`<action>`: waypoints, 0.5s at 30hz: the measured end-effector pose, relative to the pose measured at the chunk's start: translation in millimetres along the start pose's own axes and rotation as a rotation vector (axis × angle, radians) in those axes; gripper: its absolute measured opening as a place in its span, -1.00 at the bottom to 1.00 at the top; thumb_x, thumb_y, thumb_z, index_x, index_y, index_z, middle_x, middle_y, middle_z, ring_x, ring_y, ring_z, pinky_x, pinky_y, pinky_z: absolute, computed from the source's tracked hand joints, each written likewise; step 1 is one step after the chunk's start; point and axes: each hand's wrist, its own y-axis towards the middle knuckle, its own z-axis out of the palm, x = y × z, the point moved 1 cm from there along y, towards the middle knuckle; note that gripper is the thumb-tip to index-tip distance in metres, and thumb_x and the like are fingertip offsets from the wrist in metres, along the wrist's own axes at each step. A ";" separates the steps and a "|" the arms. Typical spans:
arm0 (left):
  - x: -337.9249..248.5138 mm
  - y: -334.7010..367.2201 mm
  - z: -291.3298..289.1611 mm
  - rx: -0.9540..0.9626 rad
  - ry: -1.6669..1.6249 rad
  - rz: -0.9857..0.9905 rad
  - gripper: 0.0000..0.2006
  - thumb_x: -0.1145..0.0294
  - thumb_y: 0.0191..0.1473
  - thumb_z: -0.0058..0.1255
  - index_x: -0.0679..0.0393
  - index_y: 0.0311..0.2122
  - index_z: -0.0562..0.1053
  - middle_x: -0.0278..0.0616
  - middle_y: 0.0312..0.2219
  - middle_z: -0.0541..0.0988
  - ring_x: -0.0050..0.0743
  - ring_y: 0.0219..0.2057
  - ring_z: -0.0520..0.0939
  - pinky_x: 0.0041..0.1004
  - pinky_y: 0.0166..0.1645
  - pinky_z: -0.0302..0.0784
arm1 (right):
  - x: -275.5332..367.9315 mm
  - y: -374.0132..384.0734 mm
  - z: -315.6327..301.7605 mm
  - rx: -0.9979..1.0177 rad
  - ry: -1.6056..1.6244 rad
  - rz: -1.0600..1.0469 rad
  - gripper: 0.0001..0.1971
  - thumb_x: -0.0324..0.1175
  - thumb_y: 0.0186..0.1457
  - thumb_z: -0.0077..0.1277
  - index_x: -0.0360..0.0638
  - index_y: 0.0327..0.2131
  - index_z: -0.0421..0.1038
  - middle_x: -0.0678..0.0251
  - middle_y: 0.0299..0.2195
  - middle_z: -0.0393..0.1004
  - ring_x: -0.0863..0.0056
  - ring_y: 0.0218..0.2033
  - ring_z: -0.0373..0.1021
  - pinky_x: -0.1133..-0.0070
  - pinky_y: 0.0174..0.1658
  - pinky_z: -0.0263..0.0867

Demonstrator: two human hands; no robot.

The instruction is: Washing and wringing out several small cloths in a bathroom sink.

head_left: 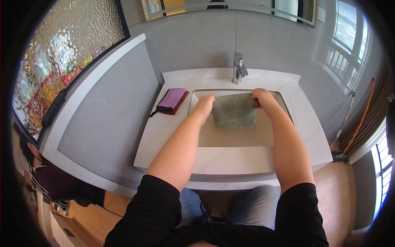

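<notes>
The left hand (208, 103) pinches one upper corner of a gray-green cloth (234, 108), and the right hand (261, 99) grips the opposite upper corner, its fingers curled over the edge; both hands are closed on the fabric, and neither is free. The cloth hangs between them over the sink (200, 94), its lower part reaching down to the cloudy, tan water (230, 138), where its bottom edge blurs, so I cannot tell exactly how much of it is under. It is spread fairly flat, with its broad face toward the person; the top edge runs left to right, a touch higher at the right hand. What shows is somewhat wider than tall, so its visible long axis goes side to side, though the true length is uncertain with the bottom obscured. Judging by this, the washing is partway along: the cloth looks wet and opened out, while it is neither wrung, folded nor set down. Behind the sink stands a chrome faucet (238, 70), with no stream visible from it. On the white counter (162, 150), to the left of the sink, a folded purple cloth (173, 98) with black edging lies on a dark red one (181, 106). Farther left, a gray partition (107, 99) separates the counter from another person (57, 179); off to the right, an orange pole (361, 117) leans near the wall.
</notes>
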 end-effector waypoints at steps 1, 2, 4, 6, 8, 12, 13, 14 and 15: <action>-6.4 -5.1 9.0 0.006 -0.002 0.000 -0.76 0.27 0.13 -0.17 0.18 -0.30 0.48 -0.20 -0.29 0.58 -0.34 -0.23 0.54 -0.25 -0.10 0.45 | 7.8 -12.8 2.1 -0.008 0.169 0.053 -0.83 -0.31 0.03 -0.02 -0.11 -0.29 0.42 0.40 -0.40 0.39 0.45 -0.42 0.32 0.41 -0.21 0.35; -11.9 -11.9 19.4 0.035 -0.257 -0.004 -0.77 0.27 0.16 -0.19 0.18 -0.24 0.45 -0.20 -0.22 0.55 -0.35 -0.17 0.54 -0.22 -0.04 0.44 | 5.4 -10.1 0.3 -0.013 0.168 0.055 -0.83 -0.31 0.03 -0.02 -0.11 -0.29 0.42 0.40 -0.40 0.39 0.45 -0.42 0.32 0.41 -0.21 0.35; -33.0 -30.0 35.4 0.070 -0.510 -0.007 -0.76 0.27 0.20 -0.21 0.17 -0.17 0.41 -0.21 -0.15 0.53 -0.36 -0.10 0.53 -0.19 0.02 0.44 | 3.3 -8.3 -1.8 0.145 0.483 0.135 -0.86 -0.34 0.10 -0.02 -0.10 -0.26 0.39 0.38 -0.39 0.40 0.47 -0.42 0.33 0.47 -0.24 0.35; -47.5 -42.9 43.6 0.163 -0.653 0.004 -0.72 0.26 0.26 -0.24 0.17 -0.02 0.32 -0.16 -0.09 0.48 -0.35 -0.04 0.52 -0.19 0.08 0.44 | 4.2 -11.0 3.8 0.196 0.513 0.073 -0.88 -0.36 0.14 -0.03 -0.10 -0.25 0.38 0.37 -0.38 0.41 0.50 -0.41 0.35 0.50 -0.24 0.36; -47.6 -49.1 53.7 0.156 -0.607 0.034 -0.71 0.26 0.26 -0.20 0.18 0.00 0.30 -0.16 -0.09 0.47 -0.35 -0.03 0.51 -0.20 0.07 0.45 | 6.7 -17.5 14.5 0.250 0.542 0.009 -0.90 -0.38 0.18 -0.03 -0.10 -0.24 0.37 0.36 -0.37 0.43 0.52 -0.39 0.37 0.52 -0.24 0.38; -60.1 -66.6 65.8 0.151 -0.307 0.140 -0.67 0.28 0.23 -0.05 0.18 0.03 0.26 -0.15 -0.07 0.46 -0.37 -0.03 0.51 -0.26 0.04 0.46 | 24.7 -41.1 40.4 0.400 0.416 -0.038 -0.82 -0.41 0.19 -0.01 -0.20 -0.13 0.38 0.30 -0.26 0.49 0.48 -0.28 0.48 0.49 -0.16 0.47; -64.6 -74.5 69.0 0.123 -0.239 0.170 -0.65 0.31 0.20 0.04 0.17 0.02 0.27 -0.18 -0.09 0.47 -0.41 -0.04 0.50 -0.33 0.04 0.45 | 24.7 -43.5 41.4 0.370 0.406 -0.040 -0.78 -0.41 0.19 0.00 -0.22 -0.10 0.38 0.29 -0.25 0.50 0.48 -0.27 0.48 0.48 -0.15 0.47; -63.7 -73.4 70.2 0.125 -0.242 0.167 -0.65 0.31 0.20 0.04 0.17 0.02 0.27 -0.18 -0.09 0.47 -0.41 -0.04 0.50 -0.33 0.04 0.45 | 25.3 -46.0 41.8 0.339 0.395 -0.041 -0.75 -0.40 0.18 0.01 -0.24 -0.07 0.38 0.28 -0.24 0.51 0.47 -0.27 0.48 0.47 -0.14 0.47; -64.0 -73.3 67.7 0.114 -0.197 0.212 -0.65 0.34 0.19 0.06 0.18 0.02 0.26 -0.19 -0.11 0.48 -0.44 -0.06 0.51 -0.37 0.03 0.45 | 29.7 -50.3 43.8 0.282 0.346 -0.053 -0.71 -0.40 0.18 0.00 -0.27 -0.04 0.40 0.27 -0.23 0.51 0.46 -0.24 0.49 0.47 -0.16 0.46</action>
